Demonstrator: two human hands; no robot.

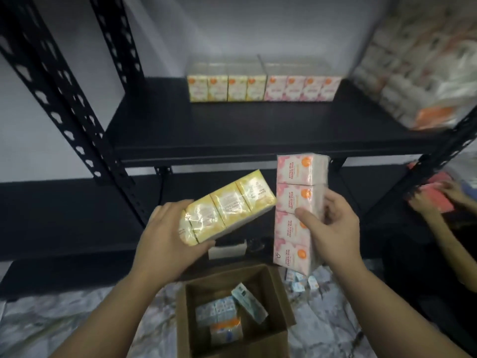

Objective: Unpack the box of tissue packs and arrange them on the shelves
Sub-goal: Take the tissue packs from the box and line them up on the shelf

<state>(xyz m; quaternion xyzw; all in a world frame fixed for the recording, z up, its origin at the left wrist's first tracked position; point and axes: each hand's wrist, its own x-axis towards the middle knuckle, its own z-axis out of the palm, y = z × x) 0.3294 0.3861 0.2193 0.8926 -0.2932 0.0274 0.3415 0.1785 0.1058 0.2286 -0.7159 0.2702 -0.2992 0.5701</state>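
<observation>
My left hand point(165, 236) grips a yellow tissue pack point(227, 206), tilted up to the right. My right hand point(333, 223) holds a pink tissue pack point(294, 202) upright, with the thumb across its front. Both packs hang just below the front edge of the black upper shelf point(245, 130). At the back of that shelf stand a yellow pack point(227, 87) and a pink pack point(302, 87) side by side. Below my arms an open cardboard box point(273, 301) sits on the floor with a few blue and orange packs point(224, 316) inside.
A big wrapped bundle of tissue packs point(423, 71) fills the shelf's right end. Slotted black uprights point(64, 99) rise on the left. Another person's hands point(436, 200) handle a red pack at the right. Small blue packs point(299, 280) lie on the marbled floor beside the box.
</observation>
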